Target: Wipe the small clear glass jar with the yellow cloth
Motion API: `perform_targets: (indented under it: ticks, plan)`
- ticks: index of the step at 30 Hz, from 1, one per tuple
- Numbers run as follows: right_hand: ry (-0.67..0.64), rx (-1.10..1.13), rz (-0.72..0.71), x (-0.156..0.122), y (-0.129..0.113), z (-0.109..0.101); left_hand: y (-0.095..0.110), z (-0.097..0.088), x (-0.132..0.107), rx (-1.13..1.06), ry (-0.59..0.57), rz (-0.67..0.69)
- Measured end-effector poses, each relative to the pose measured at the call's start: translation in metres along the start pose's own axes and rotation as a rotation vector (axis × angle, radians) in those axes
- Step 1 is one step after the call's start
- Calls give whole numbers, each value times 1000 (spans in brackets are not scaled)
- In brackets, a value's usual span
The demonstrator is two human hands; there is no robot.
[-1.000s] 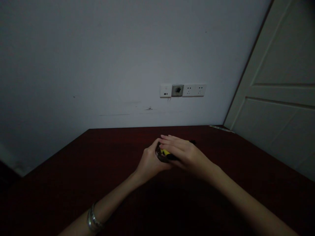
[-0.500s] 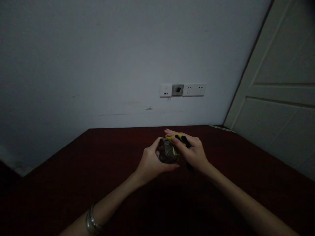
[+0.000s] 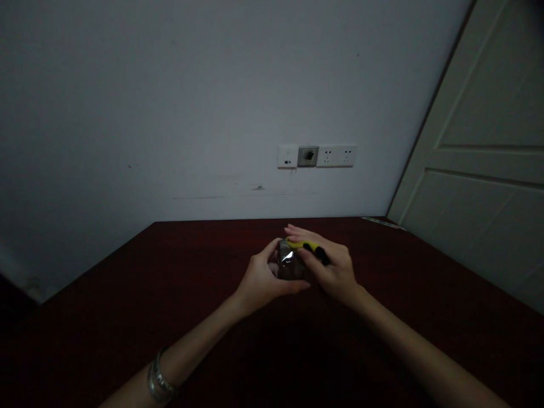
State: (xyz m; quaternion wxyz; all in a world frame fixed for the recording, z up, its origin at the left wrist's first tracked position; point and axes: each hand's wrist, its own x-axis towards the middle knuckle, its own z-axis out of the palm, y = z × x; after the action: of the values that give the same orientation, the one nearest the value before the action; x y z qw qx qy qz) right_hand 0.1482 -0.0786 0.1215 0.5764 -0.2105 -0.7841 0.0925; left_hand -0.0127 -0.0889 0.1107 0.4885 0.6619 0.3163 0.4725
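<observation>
My left hand [image 3: 263, 277] is wrapped round the left side and underside of a see-through, shiny glass [image 3: 289, 262], its thumb below. The glass is held just above the dark red table, and a bright reflection shows on its side. My right hand [image 3: 329, 263] pinches a yellow-and-black cloth [image 3: 312, 247] between thumb and fingers. That cloth lies against the upper right edge of the glass. The right fingers hide part of the rim, and the dim light hides what, if anything, is inside.
The dark red table top [image 3: 204, 249] reaches back to a pale wall [image 3: 204, 102]. A row of sockets and switches [image 3: 335, 156] is set in the wall. At the right stands a white panelled door [image 3: 476, 187]. A thin strip [image 3: 382, 222] lies near the far right corner.
The glass has turned in my left hand, so a bright reflection now faces me. My right hand and the cloth have shifted slightly down along its edge; the dangling black part is no longer visible.
</observation>
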Motion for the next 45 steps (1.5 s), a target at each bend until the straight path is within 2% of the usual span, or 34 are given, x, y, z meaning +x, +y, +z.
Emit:
perform_targets:
  ticks: [4, 8, 13, 19, 23, 28, 32, 36, 39, 42, 45]
  plan:
    - [64, 156, 334, 5, 6, 1, 5, 2, -5, 223, -45, 58]
    - [77, 290, 444, 6, 11, 4, 6, 3, -4, 179, -65, 39]
    - [117, 263, 396, 2, 8, 5, 3, 1, 2, -46, -19, -38]
    - [-81, 201, 213, -3, 10, -3, 8, -3, 5, -149, 59, -177]
    - [-197, 125, 87, -4, 13, -6, 10, -6, 5, -157, 36, -222]
    - [-240, -40, 11, -3, 11, -2, 12, -11, 5, -108, -44, -280]
    - [-218, -36, 31, -3, 10, 1, 15, -17, 6, -57, -131, -299]
    - [-162, 9, 100, -5, 10, 4, 13, -23, 8, -33, -170, -300]
    - [-103, 121, 219, -7, 9, 5, 10, -25, 9, -21, -213, -271]
    - [-34, 264, 381, -7, 7, 8, 11, -23, 8, -16, -256, -167]
    - [6, 391, 507, -6, 5, 12, 16, -21, 6, 134, -217, -84]
